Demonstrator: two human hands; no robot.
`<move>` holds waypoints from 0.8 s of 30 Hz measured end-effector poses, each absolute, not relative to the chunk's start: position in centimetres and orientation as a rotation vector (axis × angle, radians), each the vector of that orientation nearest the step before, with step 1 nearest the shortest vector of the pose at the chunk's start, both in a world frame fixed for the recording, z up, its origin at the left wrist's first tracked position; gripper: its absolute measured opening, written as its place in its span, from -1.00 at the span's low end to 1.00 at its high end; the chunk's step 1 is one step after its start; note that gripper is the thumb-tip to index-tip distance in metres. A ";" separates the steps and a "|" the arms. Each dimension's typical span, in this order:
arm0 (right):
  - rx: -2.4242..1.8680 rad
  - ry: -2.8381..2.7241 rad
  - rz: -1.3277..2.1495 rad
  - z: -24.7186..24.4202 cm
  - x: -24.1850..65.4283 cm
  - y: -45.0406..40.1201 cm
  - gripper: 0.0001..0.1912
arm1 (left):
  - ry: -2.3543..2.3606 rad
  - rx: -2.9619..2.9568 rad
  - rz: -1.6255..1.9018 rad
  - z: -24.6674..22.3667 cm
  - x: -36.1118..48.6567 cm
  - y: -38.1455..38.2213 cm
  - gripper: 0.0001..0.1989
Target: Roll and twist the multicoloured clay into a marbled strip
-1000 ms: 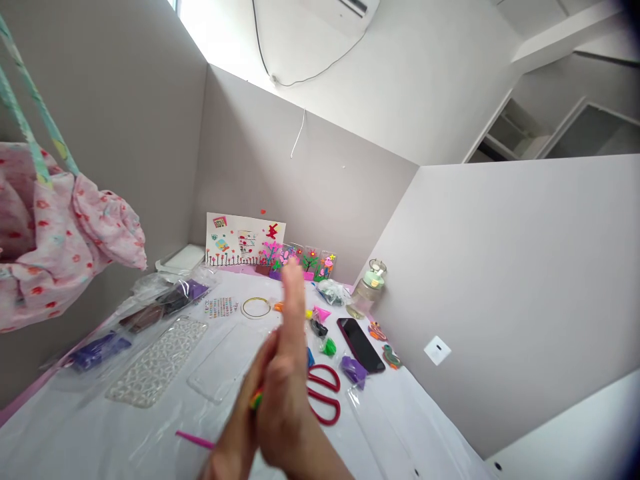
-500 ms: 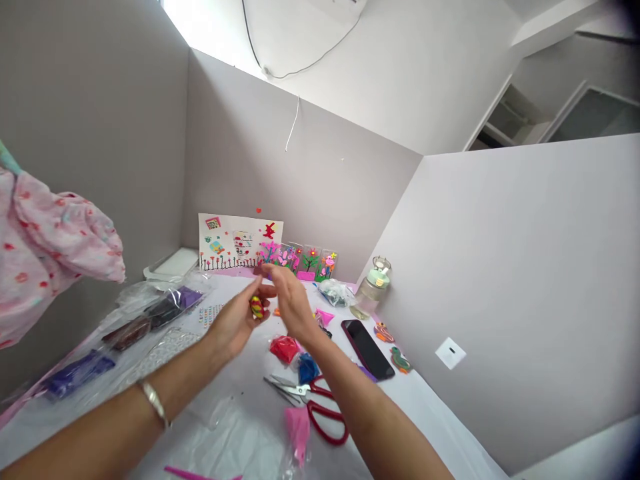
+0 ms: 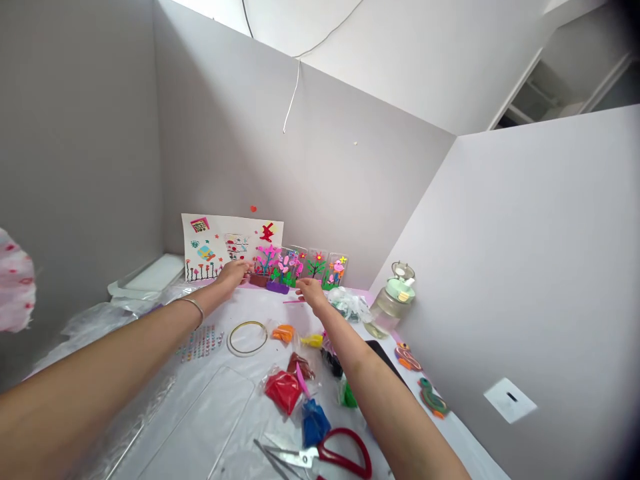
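My left hand (image 3: 235, 274) reaches to the back of the table, beside the lower right of a decorated white sheet (image 3: 233, 233). Its fingertips are near a clear panel with pink flowers (image 3: 269, 259); whether they touch it is too small to tell. My right hand (image 3: 311, 293) is at the lower edge of the flower panels (image 3: 316, 265), its fingers curled, and what they hold, if anything, is hidden. Between the hands stand panels with brown and purple (image 3: 278, 287) bases. A thin pink stick (image 3: 295, 302) lies by my right hand.
Nearer me are a gold ring (image 3: 248, 338), bags of red (image 3: 283, 391) and blue clay (image 3: 315, 422), and red-handled scissors (image 3: 345, 453). A bottle (image 3: 393, 303), a dark phone and two clay ducks (image 3: 433, 399) are on the right; plastic wrapping (image 3: 95, 327) lies left.
Both hands have moved forward and apart, to the panels at the back. The red and yellow piece that was in my left hand no longer shows. The view has shifted, and the gold ring is now visible.
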State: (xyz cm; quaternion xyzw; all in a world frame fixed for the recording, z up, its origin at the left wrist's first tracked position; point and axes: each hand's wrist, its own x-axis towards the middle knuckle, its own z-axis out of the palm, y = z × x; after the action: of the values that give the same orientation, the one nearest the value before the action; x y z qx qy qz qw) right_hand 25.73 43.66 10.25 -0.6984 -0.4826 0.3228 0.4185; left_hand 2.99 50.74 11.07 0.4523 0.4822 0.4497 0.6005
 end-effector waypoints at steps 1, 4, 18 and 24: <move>-1.749 -1.192 0.791 10.0 25.8 44.6 -0.65 | 1.148 1.077 1.031 10.7 3.2 51.6 -0.63; -1.720 -1.143 0.714 9.3 25.9 46.9 -0.64 | 1.215 1.152 0.993 9.8 3.4 53.7 -0.61; -1.627 -0.974 0.705 6.9 25.8 51.0 -0.62 | 1.114 1.417 0.861 6.1 3.4 57.7 -0.63; -1.515 -0.987 0.835 7.6 26.8 50.1 -0.67 | 1.075 1.473 0.901 5.6 2.4 58.2 -0.63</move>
State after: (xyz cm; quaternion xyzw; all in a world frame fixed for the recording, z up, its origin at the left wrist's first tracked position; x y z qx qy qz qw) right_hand 26.78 50.13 7.61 -0.6383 -0.4159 0.3519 0.5439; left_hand 2.40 58.22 5.63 0.6161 0.4494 0.3769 0.5258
